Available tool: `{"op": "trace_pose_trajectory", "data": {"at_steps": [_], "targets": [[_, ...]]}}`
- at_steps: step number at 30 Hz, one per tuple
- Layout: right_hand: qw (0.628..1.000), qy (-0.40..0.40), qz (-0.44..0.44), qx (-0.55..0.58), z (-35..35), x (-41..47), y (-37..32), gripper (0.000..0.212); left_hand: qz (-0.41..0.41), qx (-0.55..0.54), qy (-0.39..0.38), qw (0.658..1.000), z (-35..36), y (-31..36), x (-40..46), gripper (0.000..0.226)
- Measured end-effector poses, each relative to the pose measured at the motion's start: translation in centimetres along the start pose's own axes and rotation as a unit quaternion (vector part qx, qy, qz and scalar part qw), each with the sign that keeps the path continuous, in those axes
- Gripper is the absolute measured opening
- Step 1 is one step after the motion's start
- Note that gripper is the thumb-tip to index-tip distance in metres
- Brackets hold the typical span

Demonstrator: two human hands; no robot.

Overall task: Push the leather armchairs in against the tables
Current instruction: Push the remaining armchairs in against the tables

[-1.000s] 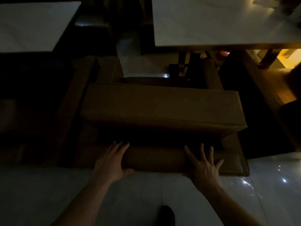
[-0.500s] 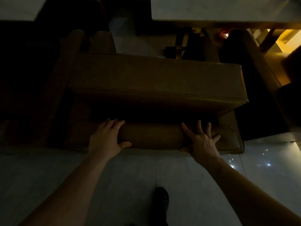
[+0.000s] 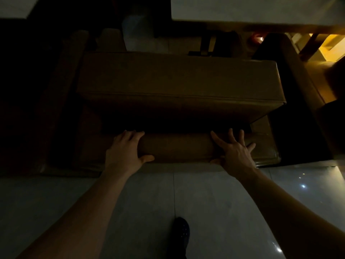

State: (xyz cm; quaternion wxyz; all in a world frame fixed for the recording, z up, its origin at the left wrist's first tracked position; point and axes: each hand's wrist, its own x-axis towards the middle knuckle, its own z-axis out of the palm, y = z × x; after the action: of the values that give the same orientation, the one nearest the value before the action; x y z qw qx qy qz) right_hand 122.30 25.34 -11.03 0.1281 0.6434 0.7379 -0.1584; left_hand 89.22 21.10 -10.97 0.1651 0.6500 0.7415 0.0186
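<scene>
A brown leather armchair point(image 3: 179, 81) fills the middle of the dim head view, seen from behind and above, its thick backrest facing me. My left hand point(image 3: 125, 152) lies flat on the lower back of the chair, fingers spread, thumb under the edge. On the same lower panel, further right, my right hand point(image 3: 233, 152) presses with fingers spread. A pale table point(image 3: 252, 8) stands beyond the chair at the top right, and the chair's front reaches under its edge.
A second pale table point(image 3: 13, 6) shows at the top left. Another dark armchair point(image 3: 61, 94) stands close on the left, and a dark one point(image 3: 291, 86) on the right. My dark shoe point(image 3: 181, 232) rests on the glossy grey floor tiles point(image 3: 224, 212).
The armchair has slid forward toward the table, with both hands staying pressed on its lower back. I have leaned in, and the tables now sit at the top edge.
</scene>
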Motion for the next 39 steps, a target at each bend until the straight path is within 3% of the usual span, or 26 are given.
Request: {"op": "trace_pose_trajectory", "data": {"at_steps": [32, 39], "targets": [[0.999, 0.007, 0.009, -0.035, 0.9, -0.7, -0.7, 0.103, 0.002, -0.052, -0.010, 0.999, 0.3, -0.7, -0.4, 0.090], [0.999, 0.014, 0.007, -0.040, 0.6, -0.8, -0.8, 0.098, -0.002, -0.043, 0.024, 0.999, 0.3, -0.4, -0.7, 0.088]]}}
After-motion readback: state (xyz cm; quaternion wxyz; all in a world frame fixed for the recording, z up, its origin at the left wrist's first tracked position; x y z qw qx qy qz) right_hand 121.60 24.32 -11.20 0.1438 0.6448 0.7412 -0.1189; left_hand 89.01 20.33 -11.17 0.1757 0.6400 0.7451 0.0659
